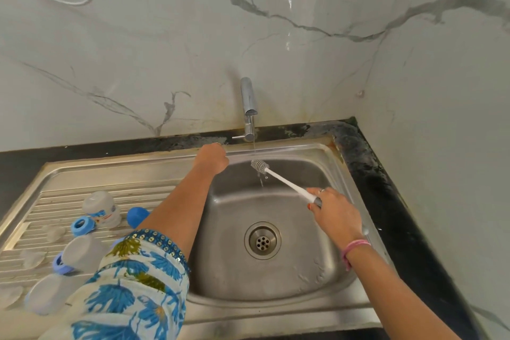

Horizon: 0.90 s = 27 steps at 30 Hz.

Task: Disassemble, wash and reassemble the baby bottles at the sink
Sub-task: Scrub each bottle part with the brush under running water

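— White handle, grey bristle head: that's the bottle brush [278,178], and its head sits right in the thin stream falling from the tap [249,112], over the back of the basin.

— Who has it?

— The right hand [335,211] grips the handle end, fingers curled round it. The brush's long axis runs from that hand up and to the left, so the bristles lie away from the body, toward the wall.

— And the left hand [211,159]?

— Reached to the sink's [303,279] back rim, just left of the tap's lever. Its fingers are on the far side and out of sight, so I can't tell whether they hold anything or merely rest there.

— Where are the bottles themselves?

— All on the ribbed drainboard [49,201], left of the basin and well apart from the brush. One clear bottle body [102,210] stands mouth down, with a blue collar ring [82,225] beside it and a blue cap [136,217] just behind the left forearm. More clear bodies lie nearer the person, partly hidden by the patterned sleeve [132,292]; one has a pale blue ring [60,263] at its mouth.

— So which hand fetches the next piece?

— My guess is the left: the parts lie on its side, and the right is busy with the brush.
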Each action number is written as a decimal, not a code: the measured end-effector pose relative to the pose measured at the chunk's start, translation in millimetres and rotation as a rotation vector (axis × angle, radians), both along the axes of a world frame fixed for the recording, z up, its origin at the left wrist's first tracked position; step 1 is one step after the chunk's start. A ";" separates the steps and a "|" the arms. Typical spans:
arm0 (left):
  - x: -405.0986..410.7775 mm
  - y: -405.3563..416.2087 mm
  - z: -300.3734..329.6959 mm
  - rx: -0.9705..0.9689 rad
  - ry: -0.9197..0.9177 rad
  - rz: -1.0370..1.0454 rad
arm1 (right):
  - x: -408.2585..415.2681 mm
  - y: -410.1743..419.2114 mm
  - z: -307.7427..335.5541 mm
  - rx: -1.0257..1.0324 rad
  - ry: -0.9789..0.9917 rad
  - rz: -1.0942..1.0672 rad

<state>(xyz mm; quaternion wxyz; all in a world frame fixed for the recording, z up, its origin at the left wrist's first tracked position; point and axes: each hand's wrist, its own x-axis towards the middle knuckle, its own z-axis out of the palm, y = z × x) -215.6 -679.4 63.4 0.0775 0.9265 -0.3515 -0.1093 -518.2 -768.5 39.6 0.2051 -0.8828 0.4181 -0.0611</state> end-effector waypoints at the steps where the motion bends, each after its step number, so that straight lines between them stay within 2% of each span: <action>1: 0.1 -0.4 -0.8 -0.002 0.002 0.010 | 0.7 -1.0 0.2 -0.002 0.007 0.010; 10: 10.2 17.7 -11.4 -0.043 0.084 0.096 | 8.0 -0.7 1.5 0.057 -0.077 0.037; 27: 11.0 34.2 -7.2 -0.095 0.164 0.148 | -34.5 10.9 -3.8 0.138 -0.164 -0.053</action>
